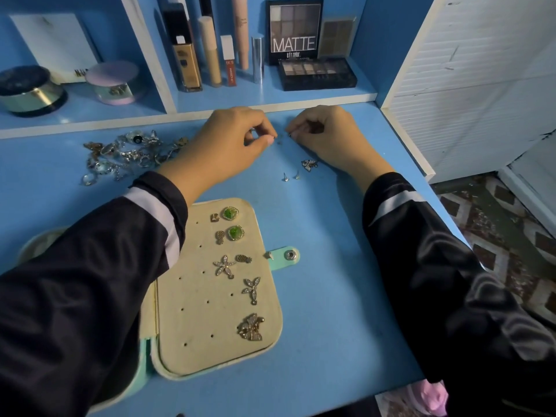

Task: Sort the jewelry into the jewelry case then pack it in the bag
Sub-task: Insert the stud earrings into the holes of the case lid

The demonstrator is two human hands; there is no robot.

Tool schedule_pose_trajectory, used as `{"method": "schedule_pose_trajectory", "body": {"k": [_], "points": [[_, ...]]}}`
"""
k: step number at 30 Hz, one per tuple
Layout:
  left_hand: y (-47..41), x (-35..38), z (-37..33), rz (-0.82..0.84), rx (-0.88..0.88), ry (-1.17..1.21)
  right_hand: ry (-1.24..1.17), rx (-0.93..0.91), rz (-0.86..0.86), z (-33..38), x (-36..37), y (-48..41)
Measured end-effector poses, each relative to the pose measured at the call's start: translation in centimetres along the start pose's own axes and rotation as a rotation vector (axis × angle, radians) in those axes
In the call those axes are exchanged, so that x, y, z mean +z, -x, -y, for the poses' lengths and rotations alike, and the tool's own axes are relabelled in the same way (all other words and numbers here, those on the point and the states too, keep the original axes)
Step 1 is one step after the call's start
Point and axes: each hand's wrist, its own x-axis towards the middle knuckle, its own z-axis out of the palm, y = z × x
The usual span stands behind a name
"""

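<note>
On the blue desk [331, 266] right in front of us, the jewelry case [195, 296] is lying open flat, with its beige holed pad facing up and its mint snap tab [285, 256] sticking out on the right side. A bunch of earrings are already sitting along the pad's right edge: two green stone ones [230, 213] up top, a starry flower one [224, 265] around the middle, and a sparkly butterfly [250, 327] near the bottom. Our left sleeve is covering the case's left half, so we're not seeing what's over there. Further back, both hands are hovering close together near the desk's far edge. Our right hand [325, 136] is pinching a tiny dark piece [290, 134] between thumb and forefinger. Our left hand [231, 139] is curling in with thumb and fingertip pressed together, and honestly we're not able to tell what, if anything, it's got. Just below the right hand, a bee-shaped piece [309, 164] and two little studs [290, 176] are lying loose on the desk. Off to the left, a tangled pile of rings [126, 155] is still waiting unsorted. Behind all that, the shelf is holding a MATTE eyeshadow palette [294, 28], some makeup tubes, and two round compacts [115, 82].
</note>
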Motion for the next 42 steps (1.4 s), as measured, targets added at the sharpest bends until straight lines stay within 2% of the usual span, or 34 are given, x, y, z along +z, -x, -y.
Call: {"method": "schedule_pose_trajectory", "body": {"k": [5,10,28,42], "points": [[-0.2,0.0,0.3,-0.075,-0.105,0.125,-0.01,-0.021,-0.013,0.4,0.2,0.0],[-0.3,-0.3,0.6,-0.138,-0.164,0.207,0.08,-0.051,-0.008,0.9,0.7,-0.2],[-0.4,0.1,1.1,-0.05,-0.155,0.187,0.119,-0.055,-0.009,0.8,1.1,-0.3],[-0.2,-0.5,1.3,-0.127,-0.207,0.235,-0.001,0.044,-0.007,-0.2,-0.4,0.0]]}}
